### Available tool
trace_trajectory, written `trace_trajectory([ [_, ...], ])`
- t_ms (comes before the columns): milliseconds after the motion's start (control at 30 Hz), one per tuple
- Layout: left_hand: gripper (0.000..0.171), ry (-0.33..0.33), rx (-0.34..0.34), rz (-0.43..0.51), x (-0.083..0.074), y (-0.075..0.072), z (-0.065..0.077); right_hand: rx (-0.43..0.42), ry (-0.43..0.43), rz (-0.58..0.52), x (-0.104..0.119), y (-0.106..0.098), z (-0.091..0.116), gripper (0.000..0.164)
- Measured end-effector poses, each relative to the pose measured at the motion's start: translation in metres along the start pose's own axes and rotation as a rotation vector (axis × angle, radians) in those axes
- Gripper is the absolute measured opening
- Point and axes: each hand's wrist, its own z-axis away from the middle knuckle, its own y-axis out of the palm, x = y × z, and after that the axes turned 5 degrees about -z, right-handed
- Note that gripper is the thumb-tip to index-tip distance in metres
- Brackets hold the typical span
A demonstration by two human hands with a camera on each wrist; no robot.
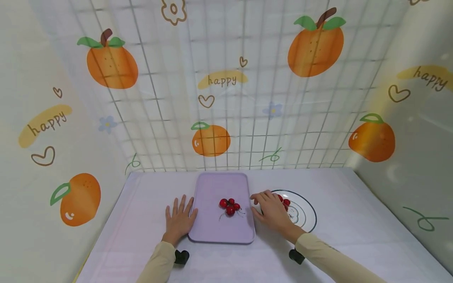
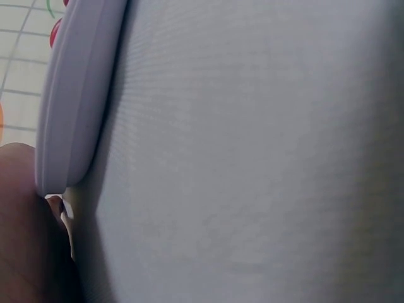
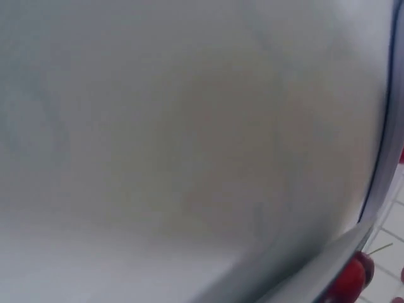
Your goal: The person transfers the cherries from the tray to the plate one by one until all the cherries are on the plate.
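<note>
A light purple tray [image 1: 212, 188] lies on the table, with several red cherries [image 1: 230, 210] and their thin stems on its right half. Flat beside the tray's left edge is my left hand [image 1: 179, 222], fingers spread, thumb and fingertips right at the rim. My right hand [image 1: 271, 210] hovers between the tray and a white plate [image 1: 310, 220], its fingers bent, thumb apart and nothing visible between them. It hides the plate's left part. More cherries [image 1: 286, 202] sit on the plate. In the right wrist view, the plate's edge partly covers dark red cherries [image 3: 350, 281].
White cloth covers the table [image 1: 141, 204]. A curtain printed with oranges [image 1: 211, 140] hangs over a wire grid behind it and along both sides. A black wrist piece [image 1: 182, 257] shows by the left sleeve, another [image 1: 296, 256] by the right.
</note>
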Motion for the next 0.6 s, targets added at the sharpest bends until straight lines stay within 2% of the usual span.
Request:
trace_trajectory([
  [167, 0.063, -0.004, -0.001, -0.014, 0.003, 0.003, -0.004, 0.001, -0.036, -0.024, 0.006, 0.002, -0.004, 0.024],
  [433, 0.063, -0.013, 0.012, -0.032, 0.005, 0.005, -0.005, 0.108, -0.021, 0.01, 0.013, 0.01, -0.007, 0.029],
  [600, 0.063, -0.01, 0.014, -0.027, 0.003, 0.002, -0.002, 0.079, -0.054, 0.006, 0.015, 0.014, -0.005, 0.029],
])
